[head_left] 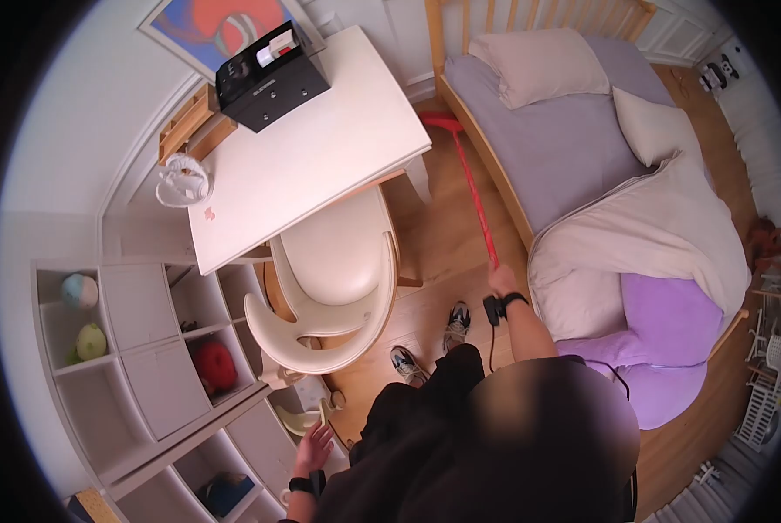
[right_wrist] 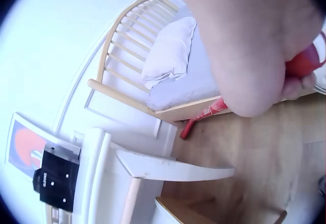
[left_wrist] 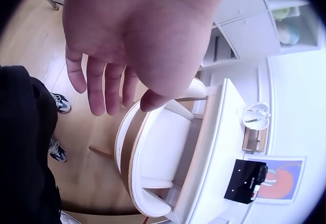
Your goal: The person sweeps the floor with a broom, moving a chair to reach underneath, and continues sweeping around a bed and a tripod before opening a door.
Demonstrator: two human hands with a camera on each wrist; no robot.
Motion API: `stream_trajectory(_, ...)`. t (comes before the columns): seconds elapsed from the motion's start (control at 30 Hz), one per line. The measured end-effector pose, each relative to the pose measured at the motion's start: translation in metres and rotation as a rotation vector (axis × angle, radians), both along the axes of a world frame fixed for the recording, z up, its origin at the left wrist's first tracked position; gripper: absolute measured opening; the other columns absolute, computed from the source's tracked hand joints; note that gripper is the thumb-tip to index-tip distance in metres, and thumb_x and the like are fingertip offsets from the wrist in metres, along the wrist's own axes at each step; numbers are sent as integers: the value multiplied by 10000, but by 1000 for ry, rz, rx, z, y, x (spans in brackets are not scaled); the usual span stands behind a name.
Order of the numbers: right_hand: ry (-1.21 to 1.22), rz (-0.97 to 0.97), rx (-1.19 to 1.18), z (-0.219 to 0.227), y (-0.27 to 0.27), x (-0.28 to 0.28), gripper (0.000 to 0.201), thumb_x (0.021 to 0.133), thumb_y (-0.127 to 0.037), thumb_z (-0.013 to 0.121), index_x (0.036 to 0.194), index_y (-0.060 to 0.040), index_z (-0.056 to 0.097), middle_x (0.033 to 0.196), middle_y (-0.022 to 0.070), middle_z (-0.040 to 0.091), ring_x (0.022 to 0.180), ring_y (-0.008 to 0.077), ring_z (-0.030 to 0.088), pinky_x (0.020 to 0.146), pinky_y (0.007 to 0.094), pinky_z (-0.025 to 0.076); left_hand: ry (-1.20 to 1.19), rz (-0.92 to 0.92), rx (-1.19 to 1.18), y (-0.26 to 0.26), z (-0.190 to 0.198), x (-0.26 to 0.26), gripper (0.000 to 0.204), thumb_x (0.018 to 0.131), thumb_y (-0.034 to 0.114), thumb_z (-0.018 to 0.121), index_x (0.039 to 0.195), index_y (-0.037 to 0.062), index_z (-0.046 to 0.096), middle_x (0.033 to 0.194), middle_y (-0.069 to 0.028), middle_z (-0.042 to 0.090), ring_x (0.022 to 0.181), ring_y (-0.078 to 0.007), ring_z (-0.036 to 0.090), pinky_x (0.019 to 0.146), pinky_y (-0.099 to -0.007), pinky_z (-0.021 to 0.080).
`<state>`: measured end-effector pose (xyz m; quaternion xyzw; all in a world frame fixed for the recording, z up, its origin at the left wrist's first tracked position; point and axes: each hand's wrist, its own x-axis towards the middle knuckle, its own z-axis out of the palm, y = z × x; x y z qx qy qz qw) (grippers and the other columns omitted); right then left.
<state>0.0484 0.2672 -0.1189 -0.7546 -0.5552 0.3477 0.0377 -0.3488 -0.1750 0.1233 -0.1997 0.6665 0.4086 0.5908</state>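
My right hand (head_left: 501, 281) grips the top of a long red broom handle (head_left: 475, 193). The red broom head (head_left: 441, 120) rests on the wooden floor beside the bed frame (head_left: 486, 152), between the bed and the white desk (head_left: 308, 148). In the right wrist view the red handle (right_wrist: 303, 63) shows under my fingers and the broom head (right_wrist: 204, 116) lies by the bed's foot. My left hand (head_left: 314, 449) hangs free with relaxed fingers (left_wrist: 97, 89) and holds nothing, near the cream chair (head_left: 338, 292).
A black box (head_left: 271, 77) and a white wire item (head_left: 183, 181) sit on the desk. White cubby shelves (head_left: 138, 349) stand at the left. The bed carries pillows, a white duvet (head_left: 661, 235) and a purple cushion (head_left: 669, 340). My sneakers (head_left: 434, 340) stand on wood floor.
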Motion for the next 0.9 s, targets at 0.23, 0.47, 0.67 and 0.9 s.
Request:
stream_trajectory(0.23, 174, -127, -213, 71, -231, 58, 517, 882, -421, 381, 749, 44, 565, 668, 258, 558, 708, 410, 571, 581, 454, 416, -59, -26, 42, -58, -42, -26, 413, 868, 325, 452, 1232, 136, 407, 1141, -31, 494, 976, -178, 510, 721, -306, 445)
stream_trajectory(0.47, -115, 5, -318, 123, -396, 149, 522, 866, -430, 392, 803, 52, 584, 728, 277, 570, 785, 432, 561, 658, 464, 433, -143, -124, -64, -118, -129, -74, 421, 858, 353, 458, 1220, 141, 422, 1130, -21, 515, 953, -157, 519, 678, -278, 430)
stream_trajectory(0.67, -238, 106, -372, 155, -456, 211, 559, 829, -459, 422, 793, 74, 587, 802, 312, 569, 854, 432, 555, 733, 464, 438, -57, -89, -34, -162, -161, -51, 378, 858, 311, 432, 1188, 128, 448, 1108, -32, 530, 947, -151, 524, 672, -276, 398)
stream_trajectory(0.9, -315, 292, -393, 137, -419, 284, 444, 766, -397, 562, 720, 43, 594, 711, 246, 601, 747, 377, 605, 650, 428, 470, 1, 83, 22, -205, -118, 79, 382, 852, 306, 440, 1190, 129, 445, 1095, -27, 541, 947, -148, 533, 724, -271, 392)
